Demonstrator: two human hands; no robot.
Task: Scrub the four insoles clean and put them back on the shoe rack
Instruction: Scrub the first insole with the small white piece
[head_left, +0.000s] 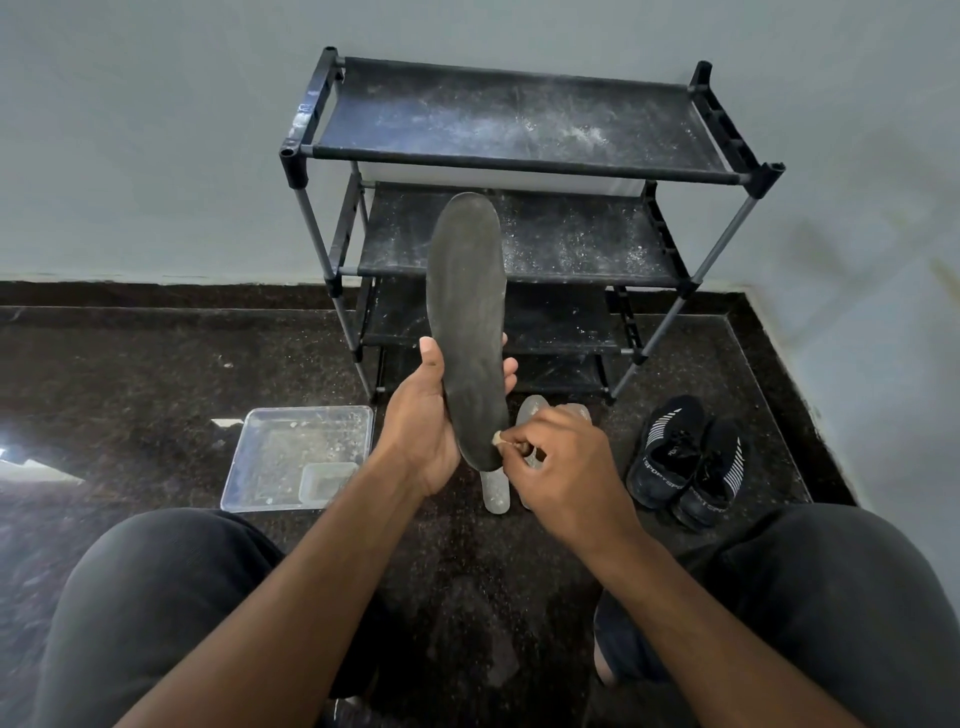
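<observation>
While the left hand (422, 423) grips a long dark grey insole (467, 322) upright, the right hand (558, 462), at four o'clock, pinches what seems a small brush (500, 439) against its heel.

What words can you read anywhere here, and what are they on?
"SPORT": white letters along the sole edge of the left black shoe; it seems to repeat, but the rest is too blurred.
"SPORT": along the sole edge of the right black shoe, partly blurred.
Small tongue label on the left shoe: unreadable.
Nothing else carries readable text.
</observation>
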